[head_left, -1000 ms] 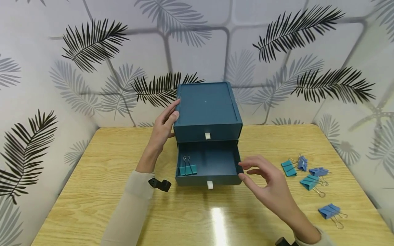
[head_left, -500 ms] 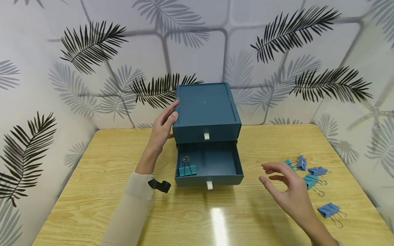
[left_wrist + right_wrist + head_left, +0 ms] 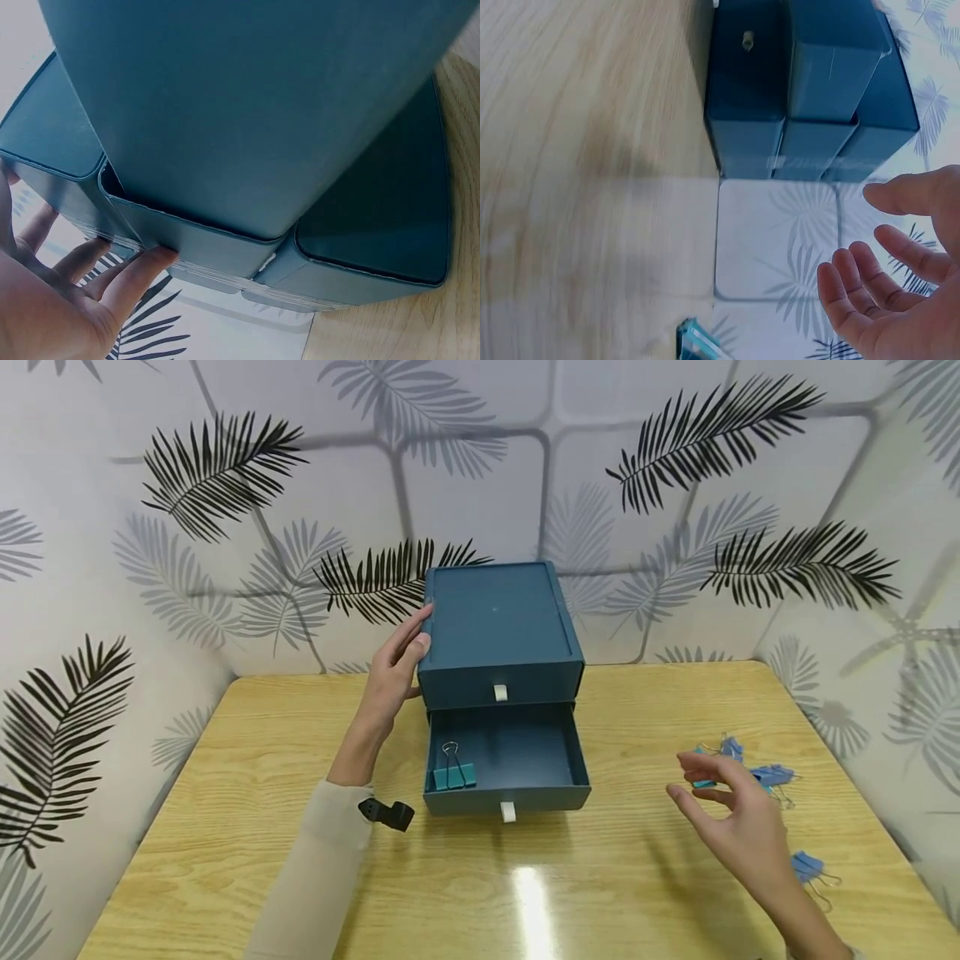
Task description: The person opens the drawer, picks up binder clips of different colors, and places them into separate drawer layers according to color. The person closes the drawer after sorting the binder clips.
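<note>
**Q:** Binder clips — where are they, going from left to right?

**A:** Furthest left is the left hand [image 3: 392,681], fingers straight and flat against the left wall of the drawer unit [image 3: 498,635], steadying it and gripping nothing. Just right of that hand the lower drawer [image 3: 507,760] stands pulled out, with one teal clip [image 3: 453,771] lying in the corner nearest the left hand. The upper drawer is shut. Further right the right hand [image 3: 738,827] hovers above the table [image 3: 247,827], fingers loosely spread, empty. The loose clips [image 3: 772,775] lie just beyond its fingertips, partly hidden by them, and one more blue clip [image 3: 808,867] sits beside its wrist.

**Q:** What has just changed?

**A:** A second ago the right hand was at the open drawer's right front corner. It has since swung rightward, away from the drawer, and now sits over the loose pile. The left hand and the drawer have not moved.

**Q:** What does that suggest?

**A:** Probably one clip is stowed and the reach for another has begun; none is yet picked up.
</note>
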Tool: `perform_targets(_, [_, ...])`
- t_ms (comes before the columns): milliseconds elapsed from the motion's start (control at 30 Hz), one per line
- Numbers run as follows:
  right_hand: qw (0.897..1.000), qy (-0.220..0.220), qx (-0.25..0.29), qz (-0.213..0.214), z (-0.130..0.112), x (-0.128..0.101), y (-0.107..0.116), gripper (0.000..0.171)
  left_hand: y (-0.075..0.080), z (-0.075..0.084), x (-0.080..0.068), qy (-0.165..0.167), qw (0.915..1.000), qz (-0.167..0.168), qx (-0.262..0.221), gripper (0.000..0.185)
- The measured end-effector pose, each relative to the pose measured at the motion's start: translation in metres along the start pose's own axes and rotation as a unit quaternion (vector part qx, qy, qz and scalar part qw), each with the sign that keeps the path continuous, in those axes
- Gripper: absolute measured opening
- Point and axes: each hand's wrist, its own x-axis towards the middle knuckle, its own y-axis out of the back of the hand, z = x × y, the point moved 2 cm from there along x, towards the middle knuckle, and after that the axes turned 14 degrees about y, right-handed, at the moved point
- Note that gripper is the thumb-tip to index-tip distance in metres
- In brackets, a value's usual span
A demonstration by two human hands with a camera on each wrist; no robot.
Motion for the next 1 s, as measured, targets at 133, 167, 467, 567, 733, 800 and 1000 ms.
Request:
perform_targets(133, [0.999,0.000,-0.033,-0.004,0.010,-0.001,0.006,0.044,0.000,0.000,0.000,-0.002,1.0000,0.001,0.000,0.050])
perform_targets(167, [0.999,0.000,-0.043,-0.006,0.012,-0.001,0.008,0.044,0.000,0.000,0.000,-0.002,1.0000,0.002,0.000,0.050])
perform_targets(467, [0.996,-0.032,-0.083,-0.019,0.034,-0.006,0.021,0.045,0.000,0.000,-0.002,0.001,1.0000,0.002,-0.001,0.051])
perform_targets(567, [0.995,-0.042,-0.094,-0.021,0.040,-0.005,0.025,0.044,-0.001,0.000,-0.002,0.001,1.0000,-0.001,-0.003,0.050])
perform_targets(733, [0.991,-0.060,-0.113,-0.033,0.050,-0.003,0.029,0.044,-0.001,0.000,-0.002,0.001,1.0000,-0.001,-0.002,0.050])
perform_targets(800, [0.989,-0.069,-0.120,-0.045,0.054,-0.001,0.031,0.045,-0.001,0.000,-0.003,0.000,1.0000,0.000,-0.002,0.050])
perform_targets(1000, [0.983,-0.094,-0.138,-0.075,0.067,0.001,0.033,0.046,-0.001,0.002,-0.003,-0.001,1.0000,-0.001,-0.003,0.050])
